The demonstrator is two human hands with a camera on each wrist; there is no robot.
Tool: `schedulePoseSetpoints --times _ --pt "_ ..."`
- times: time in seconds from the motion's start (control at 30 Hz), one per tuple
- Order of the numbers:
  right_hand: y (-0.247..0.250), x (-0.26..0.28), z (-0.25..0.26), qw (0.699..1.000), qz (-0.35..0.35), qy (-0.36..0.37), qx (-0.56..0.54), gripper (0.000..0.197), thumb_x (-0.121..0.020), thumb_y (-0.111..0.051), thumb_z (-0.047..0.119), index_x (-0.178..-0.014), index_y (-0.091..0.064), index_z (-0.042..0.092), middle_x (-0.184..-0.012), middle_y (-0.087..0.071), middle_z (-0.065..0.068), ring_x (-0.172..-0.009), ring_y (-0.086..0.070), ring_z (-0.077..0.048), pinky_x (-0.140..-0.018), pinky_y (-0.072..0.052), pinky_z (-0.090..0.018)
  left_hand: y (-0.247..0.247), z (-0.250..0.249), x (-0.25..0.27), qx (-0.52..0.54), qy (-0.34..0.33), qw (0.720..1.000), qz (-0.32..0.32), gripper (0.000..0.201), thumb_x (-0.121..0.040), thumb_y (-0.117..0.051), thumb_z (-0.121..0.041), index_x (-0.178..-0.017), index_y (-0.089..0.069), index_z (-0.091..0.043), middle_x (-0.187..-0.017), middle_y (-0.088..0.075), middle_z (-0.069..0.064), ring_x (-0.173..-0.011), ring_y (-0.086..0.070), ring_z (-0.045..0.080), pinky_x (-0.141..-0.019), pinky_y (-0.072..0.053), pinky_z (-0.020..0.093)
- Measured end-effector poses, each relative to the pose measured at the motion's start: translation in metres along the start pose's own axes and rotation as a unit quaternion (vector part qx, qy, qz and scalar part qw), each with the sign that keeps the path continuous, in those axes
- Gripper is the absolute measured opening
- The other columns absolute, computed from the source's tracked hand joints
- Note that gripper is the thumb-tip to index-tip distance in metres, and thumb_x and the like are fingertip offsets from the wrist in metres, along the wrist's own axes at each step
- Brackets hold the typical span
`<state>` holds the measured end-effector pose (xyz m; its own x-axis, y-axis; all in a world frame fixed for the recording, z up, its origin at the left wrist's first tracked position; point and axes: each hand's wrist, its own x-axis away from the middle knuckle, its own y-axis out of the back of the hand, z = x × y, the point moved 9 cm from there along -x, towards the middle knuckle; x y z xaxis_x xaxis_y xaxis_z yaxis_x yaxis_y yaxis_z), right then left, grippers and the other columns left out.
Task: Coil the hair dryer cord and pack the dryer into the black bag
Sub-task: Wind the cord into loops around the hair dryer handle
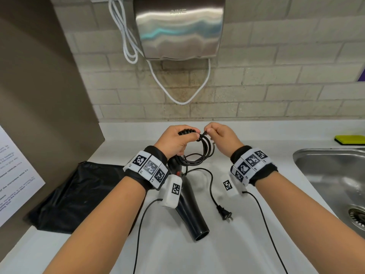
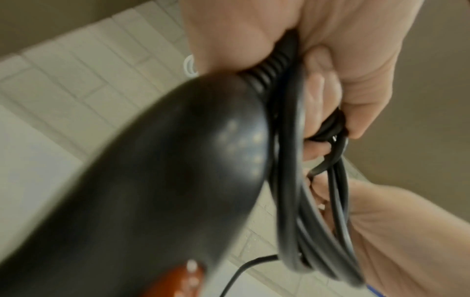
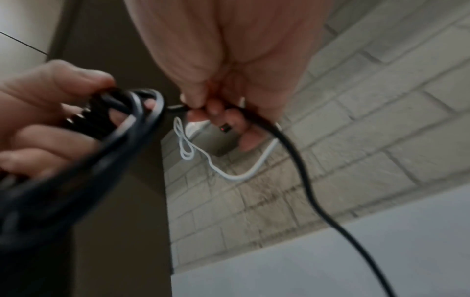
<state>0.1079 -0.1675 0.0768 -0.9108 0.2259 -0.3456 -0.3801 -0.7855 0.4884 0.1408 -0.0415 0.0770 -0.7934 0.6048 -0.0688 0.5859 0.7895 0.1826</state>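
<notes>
**Cord nearly coiled, dryer hanging from my grip**

Head view: my left hand clutches the loops of cord with the hair dryer hanging below it; my right hand pinches the next stretch beside it. The black bag lies under my left forearm.

Left wrist: the cord looks springy; best held at the ribbed collar.

Right wrist: the loose tail trails below my right hand; it seems light.

2 bare hands, 1 black plastic hair dryer, 1 flat black bag, 1 steel sink, 1 yellow-green sponge, 1 steel wall hand dryer.
</notes>
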Motion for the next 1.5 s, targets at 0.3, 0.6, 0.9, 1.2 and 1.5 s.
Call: schedulePoseSetpoints --times 0.3,0.6,0.9,1.2,1.5 --pt "0.021 0.006 0.058 0.983 -0.075 0.133 0.105 0.016 -0.091 -0.048 0.004 -0.086 -0.061 -0.003 -0.083 -0.055 -0.010 -0.080 -0.048 -0.018 -0.066 -0.033 -0.019 -0.016 -0.003 -0.001 -0.066 0.011 0.997 0.033 0.026 -0.084 -0.063 -0.011 -0.099 -0.063 -0.032 -0.069 -0.046 0.012 -0.036 -0.024 0.010 -0.037 -0.022 0.019" --pt "0.021 0.014 0.055 0.983 -0.080 0.146 0.083 0.014 -0.089 -0.051 0.008 -0.096 -0.063 0.004 -0.089 -0.056 -0.003 -0.085 -0.050 -0.015 -0.075 -0.036 -0.011 -0.017 -0.003 -0.001 -0.005 0.005 1.000 0.022 0.008 -0.090 -0.059 -0.017 -0.090 -0.065 -0.023 -0.085 -0.048 0.015 -0.039 -0.024 0.012 -0.040 -0.020 0.020" --pt "0.019 0.034 -0.029 0.989 -0.051 -0.049 0.133 0.008 -0.085 -0.051 0.009 -0.083 -0.046 0.013 -0.074 -0.050 -0.003 -0.070 -0.049 -0.022 -0.065 -0.037 -0.022 -0.007 0.001 -0.002 0.014 0.007 1.000 -0.024 0.007 -0.091 -0.058 -0.017 -0.090 -0.064 -0.015 -0.084 -0.061 0.010 -0.032 -0.026 0.007 -0.037 -0.022 0.016" --pt "-0.060 0.107 -0.138 0.804 0.349 -0.323 0.358 0.044 -0.074 -0.059 0.061 -0.061 -0.052 0.019 -0.073 -0.060 0.001 -0.072 -0.057 -0.020 -0.080 -0.048 -0.031 -0.008 -0.001 0.001 0.009 -0.001 0.999 -0.037 0.006 -0.091 -0.058 -0.013 -0.092 -0.063 -0.016 -0.072 -0.063 0.003 -0.031 -0.026 0.007 -0.036 -0.023 0.015" --pt "-0.073 0.102 -0.161 0.802 0.341 -0.300 0.387 0.023 -0.071 -0.067 0.031 -0.060 -0.055 0.015 -0.067 -0.061 -0.003 -0.070 -0.060 -0.022 -0.073 -0.052 -0.030 -0.005 -0.002 0.007 0.016 0.001 1.000 -0.027 0.009 -0.090 -0.058 -0.011 -0.095 -0.065 -0.013 -0.074 -0.065 0.004 -0.032 -0.025 0.006 -0.037 -0.019 0.018"
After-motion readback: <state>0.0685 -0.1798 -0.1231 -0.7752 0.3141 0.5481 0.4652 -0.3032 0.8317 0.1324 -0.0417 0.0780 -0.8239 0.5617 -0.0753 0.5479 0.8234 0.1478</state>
